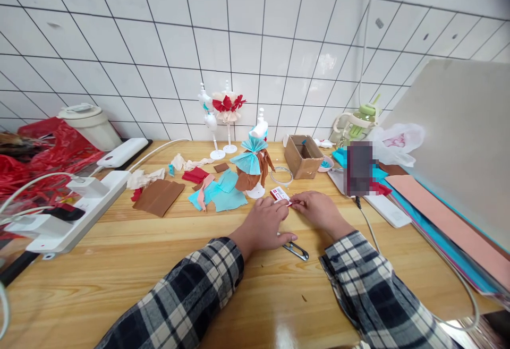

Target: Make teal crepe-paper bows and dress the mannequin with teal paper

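The small flat red-and-white printed packet (280,195) lies on the pale wooden table (159,285), just beyond the fingertips of both hands, its long axis seeming to run slantwise from far left to near right. The relation that matters is at its near edge: the left hand (266,223), palm down, reaches over this edge with its fingers, while the right hand (316,210) meets the near right corner with its fingertips drawn close together. Both hands are about equally near, their fingertips almost meeting; the left thumb stands well apart from its fingers, but whether the right fingertips pinch the packet I cannot tell. The left thumb also reaches the slim dark metal thread snips (297,250), nearer the body. Just left of the packet stands a white miniature dress form (261,128) in a light-blue and brown crinkled dress (252,156); beyond the packet lie a thin coiled wire (282,176) and an open brown cardboard box (303,167). Farther left are light-blue crinkled pieces (228,194) and a flat brown sheet (158,198).
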